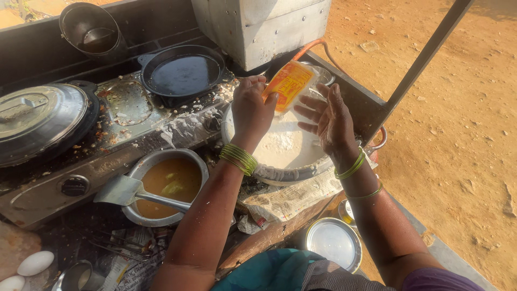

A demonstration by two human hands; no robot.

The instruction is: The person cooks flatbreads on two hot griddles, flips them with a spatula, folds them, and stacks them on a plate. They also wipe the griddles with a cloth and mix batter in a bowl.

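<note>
Left hand [251, 110] grips an orange packet [290, 84] tipped over the batter pot [285, 173] at frame centre (white mix inside); right hand [328, 123] hovers open beside it

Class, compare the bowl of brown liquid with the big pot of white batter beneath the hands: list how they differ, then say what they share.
The bowl holds brown liquid; the pot holds white batter. The bowl is smaller; the pot is wider. A flat spatula rests across the bowl; above the pot, the left hand holds an orange packet and the right hand is open beside it. Both are round, metal and uncovered.
</note>
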